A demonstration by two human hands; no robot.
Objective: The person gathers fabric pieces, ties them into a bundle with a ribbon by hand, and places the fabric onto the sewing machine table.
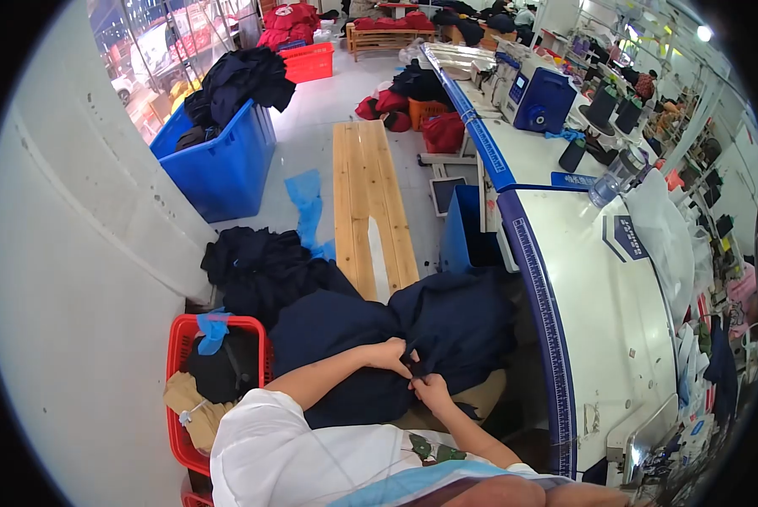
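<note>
Navy-blue soft cloth garments [341, 334] lie in a big rumpled heap at the near end of the long light-wood slatted bench [353, 194], right in front of the person. Head view: left hand [385, 357] and right hand [432, 392] are close together on the heap, below the bench end. Left fingers narrow, holding a small dark bit of the cloth; right fingers also narrow, pinching next to them. Exact piece too small to tell.

Left of the bench: black-navy crumpled cloth pile [265, 266] on the floor by its near end, thin light-blue sheet strip [305, 203] alongside, tall blue plastic bin [227, 165] further off with dark cloth piled over its rim. Nearer than the bench and to its left, red plastic basket [176, 422] with black and tan cloth inside, blue scrap on its rim.

Right of the bench: white sewing tabletop [599, 313] with blue ruler edge; blue-and-white sewing machine [541, 97] and clear plastic bottle [615, 179] on that side. Open blue bin [461, 232] stands between bench and tabletop.
</note>
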